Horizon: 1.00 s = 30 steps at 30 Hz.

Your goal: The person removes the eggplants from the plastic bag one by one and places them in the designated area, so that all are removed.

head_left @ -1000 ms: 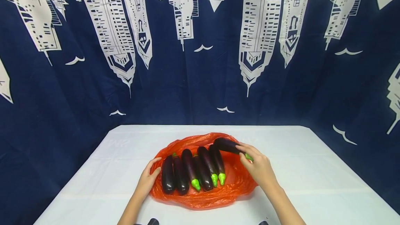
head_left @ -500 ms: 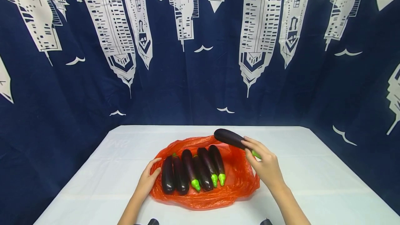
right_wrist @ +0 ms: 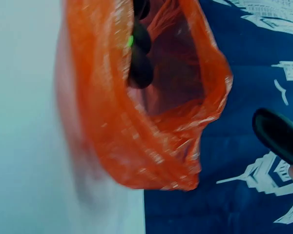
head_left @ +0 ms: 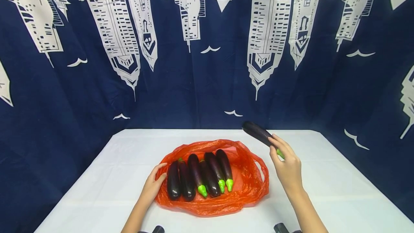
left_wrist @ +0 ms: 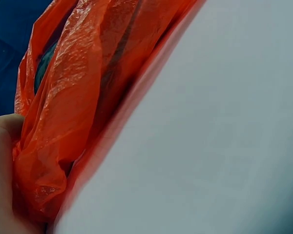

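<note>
My right hand (head_left: 288, 166) holds a dark purple eggplant (head_left: 257, 132) near its green stem end, raised to the right of and above the bag, its round end tilted up to the left. In the right wrist view the same eggplant (right_wrist: 278, 135) shows at the right edge. An orange-red plastic bag (head_left: 250, 181) lies spread wide on the table. Several more eggplants (head_left: 195, 173) lie side by side inside it, some with bright green stems toward the front. My left hand (head_left: 153, 186) grips the bag's left edge; crumpled plastic (left_wrist: 63, 97) fills that side in the left wrist view.
The bag rests on a white table (head_left: 106, 190). Behind it hangs a dark blue cloth (head_left: 191, 92) printed with white upside-down buildings and birds. A handle loop (head_left: 263, 173) of the bag stands out at its right side.
The right hand has lifted the eggplant out over the bag's right rim and carried it up and to the right. The left hand has stayed at the bag's left edge.
</note>
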### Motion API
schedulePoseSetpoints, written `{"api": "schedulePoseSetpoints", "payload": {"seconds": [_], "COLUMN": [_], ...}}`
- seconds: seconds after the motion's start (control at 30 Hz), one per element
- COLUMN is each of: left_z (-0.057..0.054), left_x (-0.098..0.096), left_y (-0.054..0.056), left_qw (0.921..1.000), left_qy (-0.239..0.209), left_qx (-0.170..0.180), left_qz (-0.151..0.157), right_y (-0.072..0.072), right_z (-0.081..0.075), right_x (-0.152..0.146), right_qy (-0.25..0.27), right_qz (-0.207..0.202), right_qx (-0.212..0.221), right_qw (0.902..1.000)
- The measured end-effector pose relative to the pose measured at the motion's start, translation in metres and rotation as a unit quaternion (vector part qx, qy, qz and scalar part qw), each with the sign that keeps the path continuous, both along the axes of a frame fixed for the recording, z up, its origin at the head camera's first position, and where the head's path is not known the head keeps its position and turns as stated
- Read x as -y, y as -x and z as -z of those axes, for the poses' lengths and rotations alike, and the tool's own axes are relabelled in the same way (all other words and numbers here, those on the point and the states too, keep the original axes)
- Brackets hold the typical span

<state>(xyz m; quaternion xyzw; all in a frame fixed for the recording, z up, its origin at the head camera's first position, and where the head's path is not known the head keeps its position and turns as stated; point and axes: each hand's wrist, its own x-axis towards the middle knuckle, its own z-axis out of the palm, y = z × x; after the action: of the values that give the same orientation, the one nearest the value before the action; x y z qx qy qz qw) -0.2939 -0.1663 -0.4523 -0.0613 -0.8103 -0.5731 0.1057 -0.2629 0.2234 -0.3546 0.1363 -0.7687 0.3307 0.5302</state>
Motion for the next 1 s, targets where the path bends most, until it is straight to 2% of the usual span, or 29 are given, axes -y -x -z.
{"api": "schedulePoseSetpoints", "payload": {"seconds": [0.07, 0.17, 0.3, 0.43, 0.77, 1.0], "left_z": [0.000, 0.000, -0.001, -0.001, -0.001, -0.001], "left_x": [0.000, 0.000, 0.000, -0.001, -0.001, -0.001], "left_y": [0.000, -0.001, -0.002, -0.002, -0.001, -0.002], "left_qw": [1.0000, 1.0000, 1.0000, 1.0000, 1.0000, 1.0000], "left_qy": [0.000, -0.001, 0.003, 0.004, 0.003, 0.008], "left_qx": [-0.001, 0.000, 0.001, -0.002, 0.006, 0.005], "left_qz": [-0.001, -0.002, -0.002, 0.000, -0.002, -0.002], "right_y": [0.002, 0.005, 0.008, 0.011, 0.017, 0.019], "right_z": [0.004, 0.010, 0.019, 0.030, 0.047, 0.061], "right_x": [-0.002, -0.004, -0.007, -0.009, -0.018, -0.024], "right_qy": [0.009, 0.025, 0.040, 0.036, 0.022, 0.000], "right_qz": [0.016, 0.038, 0.049, 0.052, 0.068, 0.052], "right_qx": [0.016, 0.070, 0.144, 0.193, 0.245, 0.288], "right_qw": [0.9997, 0.9965, 0.9875, 0.9792, 0.9669, 0.9561]}}
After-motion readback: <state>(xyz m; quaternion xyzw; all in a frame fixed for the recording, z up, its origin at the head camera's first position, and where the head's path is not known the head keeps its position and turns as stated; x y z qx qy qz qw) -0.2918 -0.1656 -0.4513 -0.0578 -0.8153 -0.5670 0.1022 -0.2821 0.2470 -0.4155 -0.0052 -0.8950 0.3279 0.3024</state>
